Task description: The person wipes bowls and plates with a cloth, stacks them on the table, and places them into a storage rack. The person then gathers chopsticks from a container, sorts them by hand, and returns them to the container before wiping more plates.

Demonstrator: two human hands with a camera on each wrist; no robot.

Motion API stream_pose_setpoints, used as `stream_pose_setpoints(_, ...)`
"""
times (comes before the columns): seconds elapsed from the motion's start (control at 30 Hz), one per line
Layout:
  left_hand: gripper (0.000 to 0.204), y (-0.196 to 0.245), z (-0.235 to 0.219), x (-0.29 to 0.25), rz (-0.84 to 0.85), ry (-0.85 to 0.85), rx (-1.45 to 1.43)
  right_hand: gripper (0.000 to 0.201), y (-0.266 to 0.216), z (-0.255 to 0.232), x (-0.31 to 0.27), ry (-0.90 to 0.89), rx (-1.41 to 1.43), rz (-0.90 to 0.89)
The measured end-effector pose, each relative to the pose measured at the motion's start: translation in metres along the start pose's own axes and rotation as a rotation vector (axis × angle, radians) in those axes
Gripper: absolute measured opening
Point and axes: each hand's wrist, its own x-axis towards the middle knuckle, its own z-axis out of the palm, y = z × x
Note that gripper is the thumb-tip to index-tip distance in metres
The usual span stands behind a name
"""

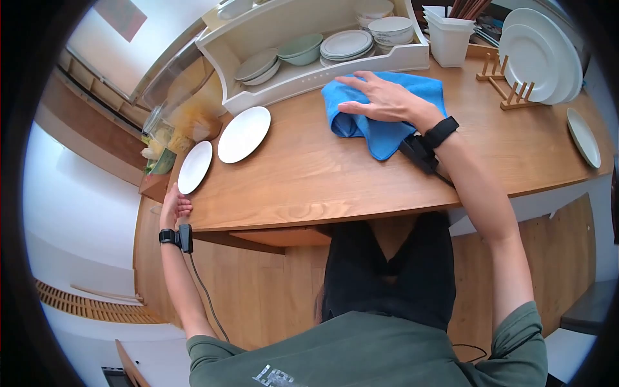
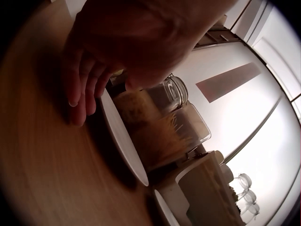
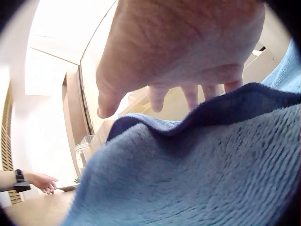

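A rumpled blue cloth (image 1: pixel 380 137) lies on the wooden table. My right hand (image 1: pixel 388 100) is spread over it, fingers straight and thumb held apart. In the right wrist view the palm stands above the cloth's folded edge (image 3: pixel 211 106), and nothing is gripped. At the table's left end, my left hand (image 1: pixel 174 206) hangs by the edge with its fingers loosely bent and holding nothing. Its fingertips are close to a small white plate (image 1: pixel 195 168), whose rim (image 2: pixel 123 141) shows beside them in the left wrist view. A second white plate (image 1: pixel 244 134) lies just beyond.
A cream shelf (image 1: pixel 258 98) with stacked bowls and plates stands at the back. White plates (image 1: pixel 530 61) stand by a wooden rack (image 1: pixel 509 90) at right, with another plate (image 1: pixel 583 137) near the right edge. A white utensil holder (image 1: pixel 449 40) and pasta containers (image 1: pixel 193 116) flank the shelf.
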Motion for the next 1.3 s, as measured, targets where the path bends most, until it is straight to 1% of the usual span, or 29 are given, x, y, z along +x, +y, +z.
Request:
stream_pose_setpoints(0.07, 0.061, -0.002, 0.002, 0.010, -0.013, 0.006, 0.015, 0.074, -0.007, -0.001, -0.003, -0.062, -0.024, -0.039)
stream_pose_setpoints(0.1, 0.059, -0.002, 0.004, 0.014, -0.026, 0.037, 0.041, 0.069, -0.007, 0.001, -0.004, -0.074, 0.019, -0.050)
stream_pose_setpoints(0.13, 0.058, -0.001, 0.006, 0.017, -0.036, 0.070, 0.066, 0.069, -0.004, 0.005, -0.003, -0.071, 0.012, -0.047)
stream_pose_setpoints(0.2, 0.055, 0.001, 0.007, 0.025, -0.036, 0.045, 0.102, 0.061, -0.002, 0.011, 0.001, -0.171, -0.009, -0.100)
stream_pose_setpoints(0.23, 0.053, 0.003, 0.006, 0.028, -0.038, 0.025, 0.141, 0.053, -0.002, 0.013, 0.000, -0.134, 0.013, -0.100)
stream_pose_setpoints(0.27, 0.053, 0.003, 0.005, 0.031, -0.031, 0.024, 0.141, 0.053, -0.001, 0.013, 0.002, -0.127, 0.011, -0.098)
stream_pose_setpoints(0.33, 0.047, -0.003, 0.005, 0.037, -0.023, 0.051, 0.167, 0.049, 0.002, 0.013, 0.003, -0.117, 0.123, -0.114)
stream_pose_setpoints(0.4, 0.047, -0.008, 0.002, 0.036, -0.028, 0.022, 0.148, 0.049, 0.005, 0.013, 0.005, -0.108, 0.092, -0.120)
stream_pose_setpoints(0.47, 0.051, -0.011, 0.001, 0.028, 0.023, 0.021, -0.067, 0.049, 0.008, 0.009, 0.006, -0.097, 0.060, -0.127)
stream_pose_setpoints(0.5, 0.051, -0.010, -0.003, 0.020, 0.033, -0.057, -0.175, 0.051, 0.008, 0.006, 0.006, -0.138, 0.005, -0.074)
stream_pose_setpoints(0.53, 0.051, -0.013, -0.005, 0.022, 0.040, -0.061, -0.171, 0.053, 0.009, 0.004, 0.006, -0.179, -0.048, -0.022)
stream_pose_setpoints(0.6, 0.045, -0.018, -0.012, 0.028, 0.127, -0.075, -0.489, 0.052, 0.009, -0.001, 0.005, -0.189, -0.092, 0.020)
stream_pose_setpoints(0.67, 0.046, -0.025, -0.025, 0.036, 0.141, -0.055, -0.501, 0.053, 0.011, 0.003, 0.001, -0.211, -0.135, 0.061)
stream_pose_setpoints(0.73, 0.048, -0.022, -0.032, 0.034, 0.174, 0.008, -0.538, 0.063, 0.012, 0.009, -0.002, -0.016, -0.067, 0.059)
stream_pose_setpoints(0.77, 0.048, -0.021, -0.033, 0.033, 0.180, 0.032, -0.575, 0.063, 0.013, 0.010, -0.002, -0.010, -0.069, 0.063)
stream_pose_setpoints(0.8, 0.048, -0.014, -0.031, 0.023, 0.185, 0.026, -0.573, 0.072, 0.009, 0.011, -0.002, -0.026, -0.064, 0.053)
stream_pose_setpoints(0.83, 0.048, -0.004, -0.027, 0.005, 0.253, 0.031, -0.578, 0.083, 0.004, 0.013, -0.002, -0.042, -0.058, 0.043)
stream_pose_setpoints(0.87, 0.047, 0.002, -0.023, -0.003, 0.320, 0.037, -0.586, 0.083, -0.001, 0.016, -0.004, -0.038, -0.060, 0.048)
stream_pose_setpoints(0.9, 0.047, 0.005, -0.023, 0.003, 0.352, 0.029, -0.669, 0.087, -0.007, 0.020, -0.007, 0.002, -0.109, 0.003)
stream_pose_setpoints(0.93, 0.047, 0.015, -0.015, -0.005, 0.351, 0.026, -0.671, 0.091, -0.010, 0.024, -0.006, 0.040, -0.159, -0.044)
stream_pose_setpoints(1.0, 0.049, 0.040, 0.001, -0.021, 0.453, 0.012, -0.751, 0.093, -0.008, 0.029, -0.002, -0.023, -0.102, -0.053)
stream_pose_setpoints(1.03, 0.050, 0.049, 0.007, -0.022, 0.444, -0.030, -0.757, 0.091, -0.010, 0.028, -0.003, -0.052, -0.145, -0.051)
stream_pose_setpoints(1.1, 0.050, 0.075, 0.039, -0.030, 0.484, -0.154, -0.805, 0.090, -0.010, 0.024, 0.001, -0.079, -0.197, -0.055)
stream_pose_setpoints(1.13, 0.048, 0.090, 0.061, -0.038, 0.520, -0.249, -0.847, 0.082, -0.007, 0.021, 0.004, -0.100, -0.140, -0.031)
stream_pose_setpoints(1.17, 0.047, 0.101, 0.083, -0.038, 0.511, -0.307, -0.876, 0.075, -0.005, 0.018, 0.006, -0.119, -0.084, -0.006)
stream_pose_setpoints(1.2, 0.046, 0.110, 0.105, -0.038, 0.508, -0.368, -0.880, 0.075, -0.002, 0.017, 0.006, -0.115, -0.092, -0.007)
stream_pose_setpoints(1.23, 0.045, 0.124, 0.133, -0.051, 0.516, -0.403, -0.875, 0.069, 0.002, 0.016, 0.006, -0.065, -0.091, 0.021)
stream_pose_setpoints(1.27, 0.044, 0.136, 0.157, -0.062, 0.526, -0.486, -0.882, 0.064, 0.006, 0.016, 0.006, -0.015, -0.089, 0.050)
stream_pose_setpoints(1.3, 0.044, 0.147, 0.180, -0.069, 0.531, -0.549, -0.880, 0.058, 0.012, 0.017, 0.004, 0.102, -0.101, 0.067)
